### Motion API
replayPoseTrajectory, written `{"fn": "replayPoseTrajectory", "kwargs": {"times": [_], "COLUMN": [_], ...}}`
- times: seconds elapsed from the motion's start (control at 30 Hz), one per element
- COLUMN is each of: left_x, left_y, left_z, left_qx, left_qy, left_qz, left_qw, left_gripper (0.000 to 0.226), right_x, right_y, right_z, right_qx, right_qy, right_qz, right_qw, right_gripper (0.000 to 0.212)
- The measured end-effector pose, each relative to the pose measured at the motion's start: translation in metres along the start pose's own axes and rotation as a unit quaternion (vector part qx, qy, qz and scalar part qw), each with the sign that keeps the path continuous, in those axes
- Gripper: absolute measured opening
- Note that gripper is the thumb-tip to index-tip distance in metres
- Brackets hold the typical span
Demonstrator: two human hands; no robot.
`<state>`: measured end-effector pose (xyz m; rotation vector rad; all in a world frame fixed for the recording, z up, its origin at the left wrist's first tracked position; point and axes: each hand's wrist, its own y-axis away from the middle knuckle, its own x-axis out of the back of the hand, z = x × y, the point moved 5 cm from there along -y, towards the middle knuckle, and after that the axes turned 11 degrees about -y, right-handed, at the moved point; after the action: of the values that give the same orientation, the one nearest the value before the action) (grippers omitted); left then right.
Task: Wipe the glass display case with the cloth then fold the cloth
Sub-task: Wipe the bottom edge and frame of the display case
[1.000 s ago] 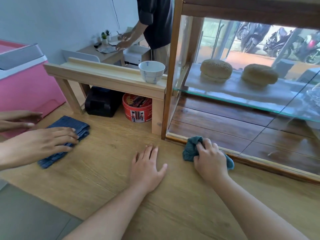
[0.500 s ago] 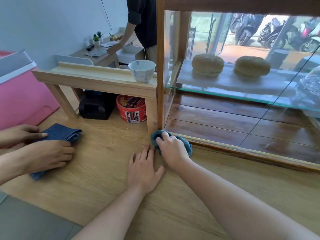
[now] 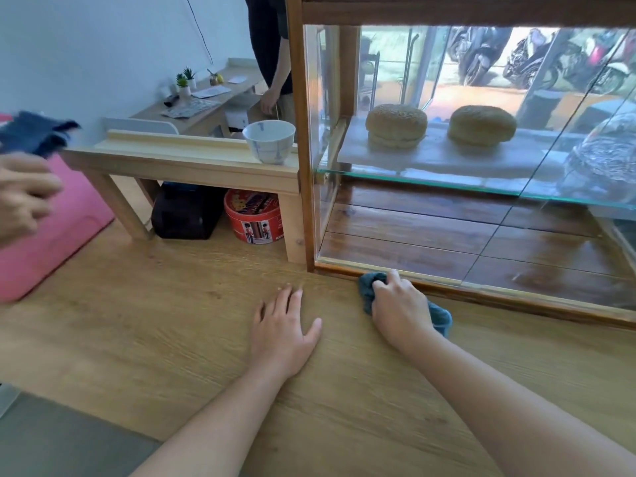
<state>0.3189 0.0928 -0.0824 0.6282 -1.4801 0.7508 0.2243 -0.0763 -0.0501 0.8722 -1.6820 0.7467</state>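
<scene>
Your cloth (image 3: pixel 367 287) is a dark teal rag, bunched up small. Your right hand (image 3: pixel 401 308) grips it and presses it to the low wooden rail of the display case (image 3: pixel 298 132), near the front left corner. Cloth pokes out on both sides of the hand, down on the worktop (image 3: pixel 172 321). The case stands upright, wood-framed, with a glass front and a glass shelf inside.

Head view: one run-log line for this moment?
stage: wipe | right hand: grips cloth at display case bottom rail | left hand: flat on table | fold: not started
</scene>
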Motion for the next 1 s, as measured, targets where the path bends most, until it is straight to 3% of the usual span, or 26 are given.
{"fn": "replayPoseTrajectory", "kwargs": {"times": [0.23,0.37,0.5,0.6,0.67,0.77,0.83,0.93,1.0], "left_x": [-0.002,-0.004,-0.002,0.000,0.000,-0.001,-0.003,-0.004,-0.005], "left_y": [0.000,-0.001,0.000,0.000,-0.001,-0.003,-0.004,-0.004,-0.003], "left_z": [-0.003,-0.003,0.001,0.014,0.032,0.061,0.081,0.113,0.128], "left_qx": [0.002,0.002,0.020,0.028,-0.005,-0.066,-0.090,-0.123,-0.131], "left_qy": [-0.020,-0.016,-0.007,0.010,0.014,0.016,0.025,0.024,0.014], "left_qz": [0.025,0.029,0.015,0.013,0.018,0.020,0.018,0.014,0.011], "left_qw": [0.999,0.999,1.000,0.999,1.000,0.998,0.995,0.992,0.991], "left_gripper": [0.068,0.066,0.064,0.060,0.058,0.056,0.057,0.058,0.059], "right_x": [-0.021,-0.025,-0.009,0.019,0.032,0.030,0.022,-0.001,-0.004], "right_y": [-0.034,-0.030,0.003,0.043,0.066,0.076,0.069,0.049,0.041], "right_z": [-0.084,-0.066,0.020,0.110,0.156,0.169,0.143,0.078,0.060], "right_qx": [0.093,0.099,0.033,-0.077,-0.147,-0.189,-0.158,0.001,0.059], "right_qy": [-0.031,-0.028,-0.041,-0.055,-0.046,-0.016,-0.011,-0.010,-0.024], "right_qz": [-0.050,-0.029,0.031,0.114,0.142,0.169,0.198,0.180,0.164], "right_qw": [0.994,0.994,0.998,0.989,0.978,0.967,0.967,0.984,0.984], "right_gripper": [0.026,0.025,0.024,0.014,0.010,0.010,0.010,0.016,0.020]}}
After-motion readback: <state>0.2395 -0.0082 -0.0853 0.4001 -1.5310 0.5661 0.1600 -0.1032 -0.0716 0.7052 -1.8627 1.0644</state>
